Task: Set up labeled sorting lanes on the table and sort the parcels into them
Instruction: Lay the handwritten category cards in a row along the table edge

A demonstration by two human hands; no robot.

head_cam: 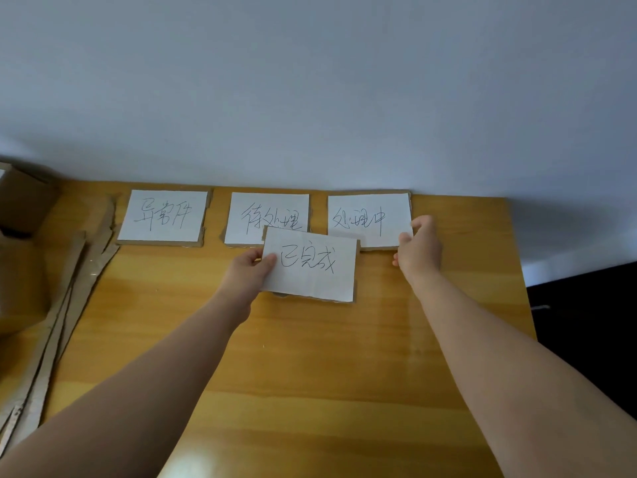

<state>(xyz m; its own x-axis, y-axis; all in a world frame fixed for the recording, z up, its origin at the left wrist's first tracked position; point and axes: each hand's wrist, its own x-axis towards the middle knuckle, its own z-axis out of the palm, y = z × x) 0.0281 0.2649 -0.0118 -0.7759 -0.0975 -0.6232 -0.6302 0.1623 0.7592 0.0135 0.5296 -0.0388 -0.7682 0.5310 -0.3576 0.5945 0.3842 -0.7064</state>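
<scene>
Three label cards, white paper on brown cardboard with handwritten characters, lie in a row along the far edge of the wooden table [310, 357]: a left card [163, 217], a middle card [262, 212] and a right card [368, 215]. My left hand [250, 270] pinches the left edge of a fourth label card [312, 265], held above the table and overlapping the middle card's lower corner. My right hand [418, 248] rests at the right card's lower right corner, fingers curled on its edge. No parcels show.
Long torn cardboard strips [69, 298] lie along the table's left side. Brown cardboard boxes [24, 201] stand at the far left. A pale wall rises behind the table. The table's right edge drops to a dark floor [586, 322].
</scene>
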